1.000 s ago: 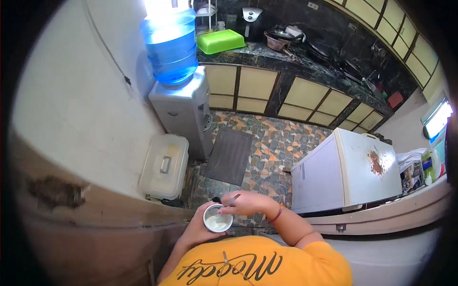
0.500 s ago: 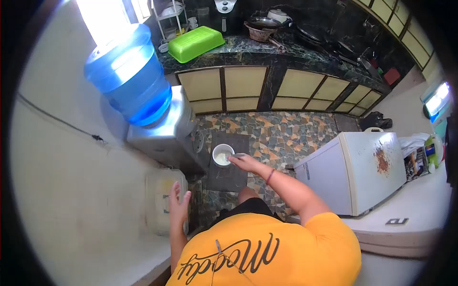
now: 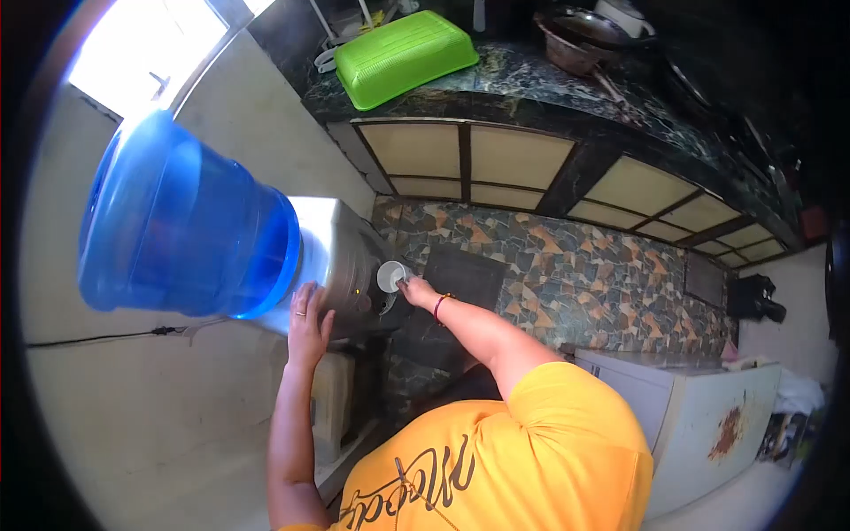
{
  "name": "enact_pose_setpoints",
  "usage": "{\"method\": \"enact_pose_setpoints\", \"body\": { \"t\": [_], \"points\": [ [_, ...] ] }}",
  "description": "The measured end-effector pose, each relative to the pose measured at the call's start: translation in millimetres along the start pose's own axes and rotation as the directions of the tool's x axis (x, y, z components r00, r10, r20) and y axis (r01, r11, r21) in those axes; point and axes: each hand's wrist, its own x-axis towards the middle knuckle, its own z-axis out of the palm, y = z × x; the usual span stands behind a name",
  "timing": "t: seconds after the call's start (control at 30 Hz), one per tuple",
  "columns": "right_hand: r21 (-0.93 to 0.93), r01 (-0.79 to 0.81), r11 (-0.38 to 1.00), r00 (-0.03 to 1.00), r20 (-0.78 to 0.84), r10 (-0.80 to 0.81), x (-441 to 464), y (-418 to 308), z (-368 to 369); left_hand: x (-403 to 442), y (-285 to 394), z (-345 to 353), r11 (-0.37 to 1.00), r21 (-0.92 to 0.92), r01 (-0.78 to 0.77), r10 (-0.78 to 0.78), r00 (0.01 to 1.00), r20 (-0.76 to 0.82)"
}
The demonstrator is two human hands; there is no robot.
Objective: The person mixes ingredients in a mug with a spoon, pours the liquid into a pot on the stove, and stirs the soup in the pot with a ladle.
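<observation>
A white cup (image 3: 386,275) is gripped at its near right side by my right hand (image 3: 418,291), whose fingers are closed. It is held at the front of the silver water dispenser (image 3: 329,232), beside the small lit lights on its panel. What lies inside the cup is hard to make out now. My left hand (image 3: 307,326), with a ring on one finger, rests against the dispenser's near top edge, fingers extended and holding nothing. A large blue water jug (image 3: 190,226) sits upside down on top of the dispenser.
Beyond the floor runs a dark marble counter (image 3: 509,84) bearing a green plastic basket (image 3: 405,58) and a pan (image 3: 580,31). A dark mat (image 3: 460,288) lies on the patterned floor. At right stands a rusty white refrigerator (image 3: 708,434); a clear bin (image 3: 332,398) is below left.
My right hand has brought the cup from above the mat to the dispenser's front. My left hand has moved up onto the dispenser's edge. The view has swung left and nearer the dispenser.
</observation>
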Motion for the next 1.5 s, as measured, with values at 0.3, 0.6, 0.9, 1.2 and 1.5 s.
{"method": "enact_pose_setpoints", "body": {
  "t": [0.3,0.6,0.9,1.2,1.5],
  "points": [
    [0.006,-0.138,0.990,0.963,0.233,0.133,70,-2,3,17,-9,12,0.996,0.088,0.026,-0.032,0.997,0.065],
    [-0.017,-0.090,0.996,0.941,0.326,0.091,86,5,2,15,-11,20,0.993,0.110,0.047,-0.051,0.998,0.040],
    [0.052,-0.103,0.993,0.934,0.349,0.079,90,5,-5,18,-10,18,0.992,0.114,0.046,-0.051,0.998,0.040],
    [0.084,-0.060,0.995,0.935,0.354,0.026,91,12,0,17,-11,17,0.994,0.098,0.043,-0.045,0.999,0.020],
    [0.099,-0.055,0.994,0.932,0.363,0.015,88,3,-9,18,-11,14,0.996,0.079,0.048,-0.049,0.999,0.009]
  ]
}}
